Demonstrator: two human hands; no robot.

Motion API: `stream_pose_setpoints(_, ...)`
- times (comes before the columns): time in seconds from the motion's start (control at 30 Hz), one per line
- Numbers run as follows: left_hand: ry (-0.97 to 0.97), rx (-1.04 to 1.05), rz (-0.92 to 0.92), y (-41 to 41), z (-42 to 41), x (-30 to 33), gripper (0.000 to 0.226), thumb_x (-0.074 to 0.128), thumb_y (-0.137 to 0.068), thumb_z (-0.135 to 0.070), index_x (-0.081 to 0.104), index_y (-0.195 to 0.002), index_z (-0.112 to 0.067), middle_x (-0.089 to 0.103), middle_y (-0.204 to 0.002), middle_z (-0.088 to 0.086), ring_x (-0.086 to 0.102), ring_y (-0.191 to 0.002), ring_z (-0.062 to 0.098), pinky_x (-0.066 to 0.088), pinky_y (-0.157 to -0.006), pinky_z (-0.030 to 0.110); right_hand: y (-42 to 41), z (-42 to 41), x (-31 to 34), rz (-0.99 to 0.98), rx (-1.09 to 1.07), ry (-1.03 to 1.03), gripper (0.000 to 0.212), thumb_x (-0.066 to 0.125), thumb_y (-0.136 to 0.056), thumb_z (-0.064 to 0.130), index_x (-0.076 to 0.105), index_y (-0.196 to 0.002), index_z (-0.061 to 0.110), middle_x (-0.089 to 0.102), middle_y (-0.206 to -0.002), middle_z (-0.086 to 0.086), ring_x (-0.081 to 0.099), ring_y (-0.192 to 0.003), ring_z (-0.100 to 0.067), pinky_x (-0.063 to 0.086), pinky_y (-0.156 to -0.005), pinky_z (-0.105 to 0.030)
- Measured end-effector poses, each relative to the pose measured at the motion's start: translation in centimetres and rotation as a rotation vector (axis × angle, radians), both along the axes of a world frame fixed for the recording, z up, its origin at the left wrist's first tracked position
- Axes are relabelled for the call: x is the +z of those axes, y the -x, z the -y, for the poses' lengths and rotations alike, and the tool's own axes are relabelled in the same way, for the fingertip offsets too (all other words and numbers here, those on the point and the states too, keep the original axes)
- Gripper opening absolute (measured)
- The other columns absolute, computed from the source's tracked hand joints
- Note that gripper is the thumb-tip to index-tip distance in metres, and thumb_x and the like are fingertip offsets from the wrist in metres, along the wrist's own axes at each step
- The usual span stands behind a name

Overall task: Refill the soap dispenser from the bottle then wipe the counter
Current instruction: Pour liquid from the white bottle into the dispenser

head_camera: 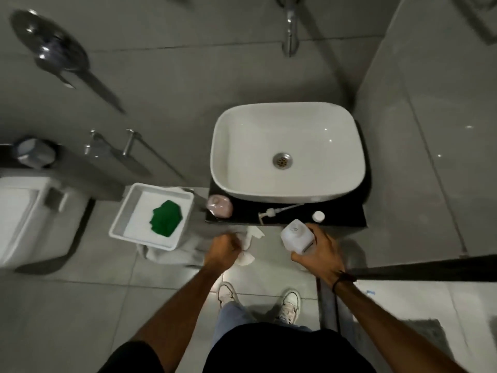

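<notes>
My right hand [320, 251] grips a white plastic bottle [297, 235] with its neck open, held just in front of the black counter [347, 218]. My left hand [223, 249] is closed around a white paper tissue [248, 244] below the counter's front edge. On the counter lie a white pump head with its tube [277, 211], a small white cap [318, 216] and a pink soap dispenser [220, 206] at the left corner. A white basin [287, 149] sits on the counter.
A white bin [150, 215] lined with a bag holds a green cloth [166, 218] left of the counter. A toilet [29, 216] stands at far left. A tap [290, 30] juts from the wall above the basin. My feet [258, 300] are on grey floor tiles.
</notes>
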State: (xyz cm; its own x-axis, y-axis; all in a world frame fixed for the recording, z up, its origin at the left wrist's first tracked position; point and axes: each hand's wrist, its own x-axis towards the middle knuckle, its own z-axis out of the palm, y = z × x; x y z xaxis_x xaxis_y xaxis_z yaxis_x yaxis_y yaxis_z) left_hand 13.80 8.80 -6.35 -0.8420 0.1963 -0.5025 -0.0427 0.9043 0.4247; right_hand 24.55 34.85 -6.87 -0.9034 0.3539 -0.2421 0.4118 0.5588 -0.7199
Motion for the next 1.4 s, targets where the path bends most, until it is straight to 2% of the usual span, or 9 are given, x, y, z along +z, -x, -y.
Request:
stream_pose_setpoints(0.1, -0.014, 0.3, 0.024, 2.1, 3.7, 0.6, 0.06, 0.082, -0.078, -0.035, 0.058, -0.123, -0.002, 0.066, -0.12, 0.017, 0.062, -0.114, 0.035, 0.053, -0.096, 0.043, 1.7, 2.2, 1.1, -0.039, 0.043, -0.018, 0.081, 0.081, -0.05, 0.051, 0.047, -0.123, 0.046, 0.063, -0.11, 0.011, 0.06, -0.101, -0.015, 0.057, -0.079, -0.037)
stream_pose_setpoints(0.17, -0.104, 0.379, -0.043, 4.1, 4.7, 1.4, 0.077, 0.089, -0.071, -0.028, 0.05, -0.131, -0.001, 0.059, -0.128, 0.018, 0.057, -0.12, 0.035, 0.049, -0.102, 0.046, 2.7, 3.7, 1.9, -0.077, 0.068, -0.042, 0.082, 0.08, -0.052, 0.051, 0.049, -0.128, 0.042, 0.062, -0.111, 0.01, 0.06, -0.101, -0.015, 0.057, -0.08, -0.037)
stream_pose_setpoints(0.33, -0.403, 0.199, -0.144, 8.5, 4.5, 2.6, 0.086, 0.084, -0.064, 0.005, 0.047, -0.141, -0.006, 0.059, -0.136, 0.014, 0.057, -0.125, 0.031, 0.046, -0.108, 0.047, 4.6, 6.6, 3.9, -0.143, 0.08, -0.194, 0.085, 0.078, -0.057, 0.055, 0.052, -0.134, 0.031, 0.053, -0.098, 0.008, 0.054, -0.094, -0.016, 0.052, -0.073, -0.034)
stream_pose_setpoints(0.5, -0.454, 0.02, -0.129, 10.8, 4.6, 1.2, 0.064, 0.085, -0.063, 0.005, 0.062, -0.121, -0.005, 0.071, -0.115, 0.012, 0.066, -0.108, 0.031, 0.053, -0.092, 0.036, 6.1, 9.2, 5.5, -0.127, 0.135, -0.365, 0.083, 0.075, -0.057, 0.055, 0.054, -0.134, 0.031, 0.056, -0.105, 0.012, 0.05, -0.097, -0.013, 0.045, -0.069, -0.024)
stream_pose_setpoints(0.73, -0.491, -0.071, -0.242, 10.7, 6.2, 0.9, 0.055, 0.094, -0.058, -0.024, 0.066, -0.104, -0.01, 0.063, -0.1, 0.009, 0.062, -0.089, 0.025, 0.053, -0.076, 0.037, 8.9, 11.7, 7.7, -0.055, 0.231, -0.45, 0.081, 0.071, -0.054, 0.058, 0.058, -0.129, 0.03, 0.06, -0.095, 0.008, 0.055, -0.089, -0.02, 0.053, -0.071, -0.032)
stream_pose_setpoints(0.93, -0.556, -0.082, -0.297, 10.1, 7.5, 1.9, 0.053, 0.09, -0.061, -0.033, 0.066, -0.109, -0.028, 0.054, -0.1, -0.001, 0.062, -0.088, 0.018, 0.055, -0.077, 0.028, 10.8, 12.8, 9.3, -0.031, 0.326, -0.501, 0.078, 0.071, -0.054, 0.056, 0.064, -0.125, 0.027, 0.068, -0.11, 0.007, 0.062, -0.101, -0.02, 0.053, -0.08, -0.03)
stream_pose_setpoints(1.03, -0.583, -0.077, -0.326, 10.0, 8.0, 2.4, 0.056, 0.09, -0.062, -0.034, 0.062, -0.111, -0.037, 0.053, -0.1, -0.002, 0.062, -0.087, 0.015, 0.056, -0.077, 0.028, 11.4, 13.2, 10.2, -0.009, 0.373, -0.545, 0.074, 0.072, -0.055, 0.056, 0.065, -0.123, 0.026, 0.067, -0.104, 0.006, 0.061, -0.094, -0.021, 0.049, -0.075, -0.028)
stream_pose_setpoints(1.13, -0.547, -0.091, -0.336, 10.0, 8.6, 2.6, 0.057, 0.09, -0.064, -0.036, 0.065, -0.115, -0.032, 0.053, -0.104, -0.004, 0.061, -0.091, 0.016, 0.057, -0.081, 0.031, 11.7, 13.5, 10.8, -0.003, 0.408, -0.618, 0.073, 0.071, -0.055, 0.057, 0.065, -0.121, 0.027, 0.066, -0.099, 0.006, 0.06, -0.087, -0.021, 0.038, -0.068, -0.023)
stream_pose_setpoints(1.4, -0.471, -0.123, -0.35, 9.4, 9.5, 2.6, 0.061, 0.088, -0.067, -0.034, 0.066, -0.123, -0.026, 0.054, -0.111, 0.001, 0.06, -0.1, 0.02, 0.056, -0.088, 0.035, 11.7, 14.1, 11.6, 0.052, 0.496, -0.685, 0.072, 0.065, -0.052, 0.062, 0.065, -0.115, 0.027, 0.066, -0.093, 0.005, 0.06, -0.081, -0.022, 0.038, -0.062, -0.025)
